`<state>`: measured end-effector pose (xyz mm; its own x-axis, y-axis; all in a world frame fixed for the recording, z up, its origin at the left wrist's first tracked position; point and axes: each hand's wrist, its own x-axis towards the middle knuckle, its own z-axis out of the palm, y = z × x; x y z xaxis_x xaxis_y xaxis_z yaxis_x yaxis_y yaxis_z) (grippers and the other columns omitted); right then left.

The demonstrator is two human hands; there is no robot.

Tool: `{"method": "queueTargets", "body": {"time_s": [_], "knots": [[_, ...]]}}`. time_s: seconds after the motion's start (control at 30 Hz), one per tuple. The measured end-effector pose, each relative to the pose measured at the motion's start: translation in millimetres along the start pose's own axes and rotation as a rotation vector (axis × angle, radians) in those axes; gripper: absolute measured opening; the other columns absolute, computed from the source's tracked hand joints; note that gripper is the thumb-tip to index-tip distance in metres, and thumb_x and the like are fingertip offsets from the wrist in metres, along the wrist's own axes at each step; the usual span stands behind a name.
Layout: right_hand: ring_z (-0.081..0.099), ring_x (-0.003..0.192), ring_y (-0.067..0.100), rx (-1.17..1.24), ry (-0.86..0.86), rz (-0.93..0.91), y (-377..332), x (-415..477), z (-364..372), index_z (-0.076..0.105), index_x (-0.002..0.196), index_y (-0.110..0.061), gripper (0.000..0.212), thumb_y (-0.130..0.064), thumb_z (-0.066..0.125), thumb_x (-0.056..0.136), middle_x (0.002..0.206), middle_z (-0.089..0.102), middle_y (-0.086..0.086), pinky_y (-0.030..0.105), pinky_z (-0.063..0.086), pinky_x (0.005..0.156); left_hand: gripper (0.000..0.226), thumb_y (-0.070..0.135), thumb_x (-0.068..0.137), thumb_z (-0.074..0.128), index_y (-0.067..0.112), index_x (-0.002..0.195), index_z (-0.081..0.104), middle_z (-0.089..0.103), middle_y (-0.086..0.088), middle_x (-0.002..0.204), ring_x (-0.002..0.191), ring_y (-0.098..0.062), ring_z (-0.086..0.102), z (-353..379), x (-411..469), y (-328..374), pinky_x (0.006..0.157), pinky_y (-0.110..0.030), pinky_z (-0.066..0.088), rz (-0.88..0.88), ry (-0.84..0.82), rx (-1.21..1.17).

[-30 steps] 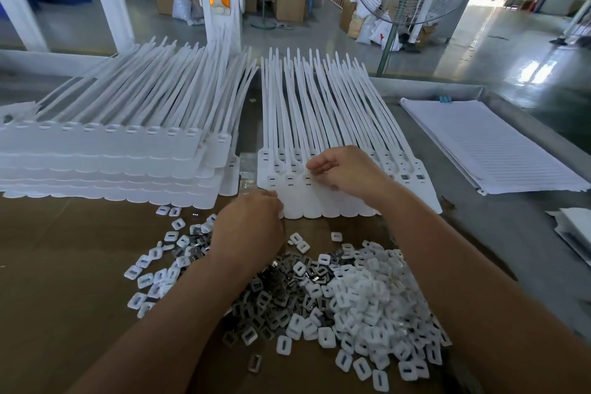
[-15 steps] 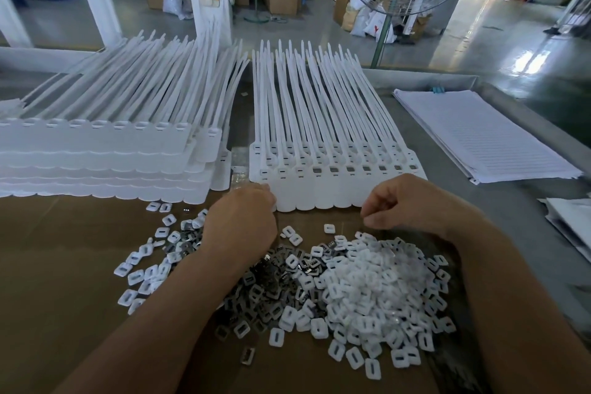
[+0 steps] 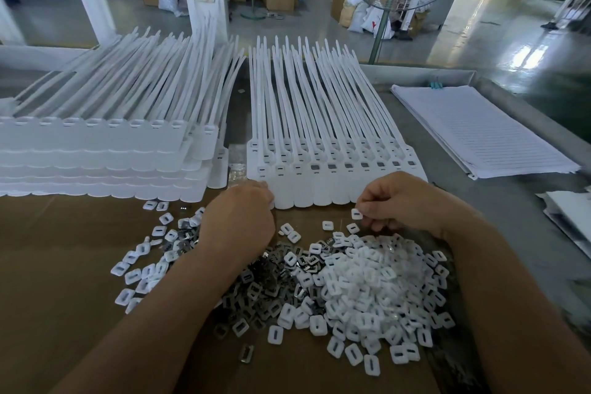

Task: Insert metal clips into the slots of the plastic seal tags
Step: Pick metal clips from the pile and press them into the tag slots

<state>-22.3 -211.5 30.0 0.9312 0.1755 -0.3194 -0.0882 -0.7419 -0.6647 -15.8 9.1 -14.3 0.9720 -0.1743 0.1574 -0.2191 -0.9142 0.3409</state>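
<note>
A flat row of white plastic seal tags [image 3: 319,150] lies straight ahead, their slots lined along the near edge; several slots show grey metal. A mixed pile of dark metal clips [image 3: 265,291] and small white plastic caps [image 3: 371,291] covers the brown cardboard in front of me. My right hand [image 3: 396,201] hovers just above the pile's far edge and pinches one small white cap [image 3: 357,214] between thumb and fingertips. My left hand [image 3: 240,217] is curled at the row's near left corner; what its fingers hold is hidden.
A tall stack of more seal tag sheets [image 3: 105,150] sits to the left. A pile of lined paper sheets [image 3: 479,134] lies on the grey table at right, more paper [image 3: 572,214] at the far right edge. A fan stand [image 3: 380,25] rises behind the table.
My right hand left the tag slots, drew back toward me to the pile's edge and now pinches a white cap. My left hand stayed at the row's near left corner.
</note>
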Motion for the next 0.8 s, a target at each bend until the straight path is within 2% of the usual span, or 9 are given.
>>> {"method": "queueTargets", "body": {"time_s": [0.27, 0.37, 0.47, 0.6, 0.7, 0.8], "knots": [[0.067, 0.060, 0.006, 0.144, 0.037, 0.051, -2.0, 4.1, 4.6, 0.062, 0.082, -0.009, 0.010, -0.011, 0.057, 0.090, 0.070, 0.072, -0.001, 0.014, 0.050, 0.054, 0.032, 0.005, 0.086, 0.042, 0.011, 0.108, 0.064, 0.058, -0.001, 0.121, 0.107, -0.015, 0.055, -0.9, -0.9, -0.6, 0.087, -0.024, 0.043, -0.007, -0.001, -0.011], [0.068, 0.058, 0.015, 0.295, 0.097, 0.073, -3.2, 7.3, 8.7, 0.059, 0.079, -0.005, 0.011, -0.007, 0.056, 0.089, 0.066, 0.071, 0.005, 0.018, 0.051, 0.048, 0.032, 0.004, 0.086, 0.042, 0.011, 0.107, 0.064, 0.058, -0.001, 0.121, 0.107, -0.015, 0.055, -0.5, -0.6, -1.0, 0.087, -0.024, 0.043, -0.009, -0.001, -0.017], [0.069, 0.058, 0.018, 0.344, 0.180, 0.055, -3.8, 8.4, 12.1, 0.059, 0.073, -0.004, 0.011, -0.004, 0.059, 0.084, 0.061, 0.069, 0.007, 0.018, 0.049, 0.047, 0.032, 0.005, 0.086, 0.042, 0.011, 0.108, 0.064, 0.058, -0.001, 0.121, 0.108, -0.015, 0.054, -0.5, -1.0, -1.3, 0.087, -0.023, 0.042, -0.006, 0.005, -0.021], [0.067, 0.061, 0.014, 0.282, 0.233, -0.008, -3.4, 10.1, 13.6, 0.062, 0.073, -0.009, 0.013, 0.002, 0.069, 0.075, 0.065, 0.069, 0.004, 0.015, 0.049, 0.052, 0.031, 0.006, 0.087, 0.042, 0.012, 0.107, 0.065, 0.058, 0.000, 0.121, 0.107, -0.014, 0.054, -0.3, -1.1, -1.4, 0.086, -0.022, 0.042, -0.009, 0.005, -0.024], [0.068, 0.068, 0.012, 0.221, 0.284, -0.064, -4.3, 11.8, 14.6, 0.063, 0.083, -0.018, 0.018, -0.002, 0.070, 0.077, 0.074, 0.068, 0.001, 0.014, 0.050, 0.057, 0.030, 0.006, 0.087, 0.042, 0.012, 0.105, 0.065, 0.058, 0.000, 0.119, 0.105, -0.014, 0.055, -0.4, -0.7, -2.0, 0.083, -0.021, 0.043, -0.005, 0.006, -0.028], [0.065, 0.074, 0.008, 0.096, 0.331, -0.152, -10.6, 17.6, 15.0, 0.066, 0.078, -0.022, 0.015, -0.007, 0.069, 0.079, 0.078, 0.068, -0.004, 0.014, 0.049, 0.066, 0.031, 0.007, 0.087, 0.042, 0.012, 0.106, 0.064, 0.058, -0.001, 0.120, 0.106, -0.014, 0.055, 0.4, 0.1, -2.1, 0.086, -0.023, 0.043, -0.008, -0.009, -0.029]]}}
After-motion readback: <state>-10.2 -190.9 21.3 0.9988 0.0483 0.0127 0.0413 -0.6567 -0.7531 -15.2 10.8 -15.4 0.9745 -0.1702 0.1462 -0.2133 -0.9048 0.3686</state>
